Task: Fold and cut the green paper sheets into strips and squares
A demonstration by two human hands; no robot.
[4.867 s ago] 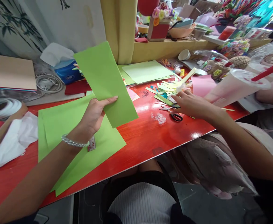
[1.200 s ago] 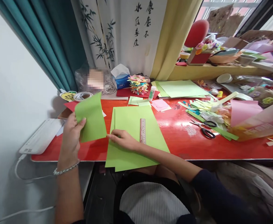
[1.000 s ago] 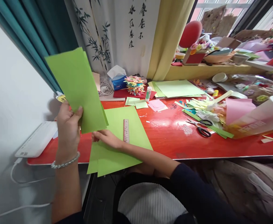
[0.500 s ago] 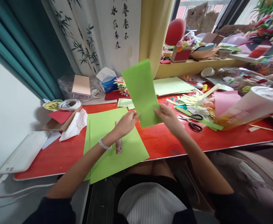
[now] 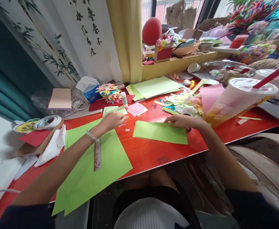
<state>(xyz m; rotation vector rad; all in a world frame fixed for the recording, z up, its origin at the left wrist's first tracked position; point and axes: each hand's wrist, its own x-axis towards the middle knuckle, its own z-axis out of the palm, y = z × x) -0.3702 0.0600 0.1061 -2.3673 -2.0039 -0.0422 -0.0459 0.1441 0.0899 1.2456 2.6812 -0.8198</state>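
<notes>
My right hand (image 5: pixel 178 121) lies at the far edge of an oblong of light green paper (image 5: pixel 159 132), its fingers closed on that edge. The oblong looks layered at its left end and lies on the red table. Black scissor handles (image 5: pixel 189 129) show partly from under this hand. My left hand (image 5: pixel 112 122) hovers with curled fingers over the far right corner of the large green sheets (image 5: pixel 106 171); nothing shows in it. A clear patterned ruler (image 5: pixel 97 156) lies on those sheets, just below the bracelet on my left wrist.
A glue stick (image 5: pixel 124 99) stands behind pink paper squares (image 5: pixel 136 108). Paper scraps (image 5: pixel 182 100) and a tilted plastic cup (image 5: pixel 239 98) crowd the right. Pale green sheets (image 5: pixel 157 86) lie at the back. A box with a tape roll (image 5: pixel 47 122) sits left.
The green paper has come down from mid-air onto the table and lies sideways. My left hand has let go of it. The view has turned to the right.
</notes>
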